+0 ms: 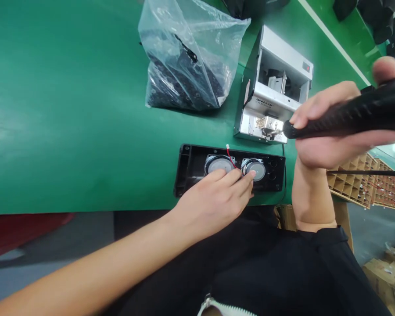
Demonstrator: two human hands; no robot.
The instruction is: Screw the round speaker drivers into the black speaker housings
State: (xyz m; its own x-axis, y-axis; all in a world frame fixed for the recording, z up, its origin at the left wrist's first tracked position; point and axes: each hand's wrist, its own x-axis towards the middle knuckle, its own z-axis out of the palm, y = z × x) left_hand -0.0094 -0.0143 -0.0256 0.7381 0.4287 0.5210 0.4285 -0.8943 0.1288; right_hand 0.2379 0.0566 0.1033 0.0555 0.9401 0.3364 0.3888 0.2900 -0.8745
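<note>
My left hand [219,197] rests over the near side of a black speaker housing [197,160], its fingertips at two round speakers [255,169]. Whether anything sits under those fingers is hidden. A red wire [230,157] with a white plug rises between the speakers. Wrapped round a black electric screwdriver [349,112], my right hand [329,145] is up at the right. The driver's tip meets the front of a silver screw feeder [276,96], at its small metal outlet.
Behind the housing stands a clear plastic bag [191,61] of dark parts. Cardboard divider trays [352,180] with wired parts lie at the right, below a dark cable. Cardboard boxes [385,276] are on the floor. The green table's [69,131] near edge runs below the housing.
</note>
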